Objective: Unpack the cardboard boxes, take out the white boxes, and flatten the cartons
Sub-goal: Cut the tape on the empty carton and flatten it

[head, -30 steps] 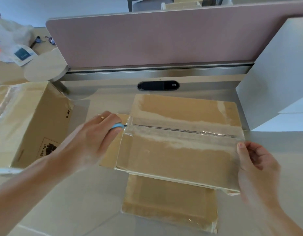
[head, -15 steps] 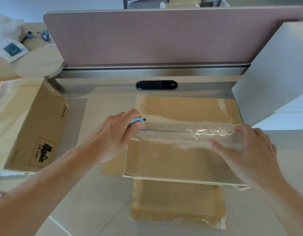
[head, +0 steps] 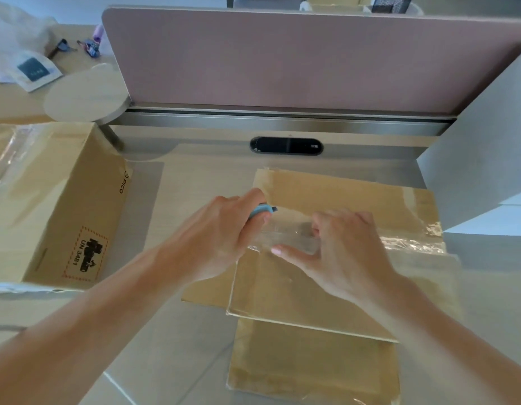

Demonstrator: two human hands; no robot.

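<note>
Presently, head view, the sole view on file.

Item: flattened carton (head: 326,290), brown corrugated board. It lies flat at the centre of the tabletop (head: 177,346), on top of a second flat carton (head: 311,363) whose near end shows below it. A band of clear tape (head: 411,244) runs across the seam of its flaps, wrinkled and glossy at the right end.

Item: left hand (head: 221,232), fingers curled round a blue cutter (head: 260,210), whose tip sits at the left end of the taped seam.

Item: right hand (head: 341,252), just beside the left. The thumb is stretched flat on the board and the fingers are bent with their tips on the tape. Whether they pinch the film or only press it cannot be told.

Item: upright carton (head: 48,200), at the left of the tabletop, marked UN 3481.

Item: white box (head: 481,153), far right.

Handling, judged: the flattened carton is probably light, stiff across its panels and ready to fold at the creases. Its taped face looks slick, so a flat palm on bare board should hold it better than fingertips on film. The tape looks thin and clingy and is likely to tear in strips, so take it at a lifted edge. Lift the carton by a long edge with both hands.
</note>
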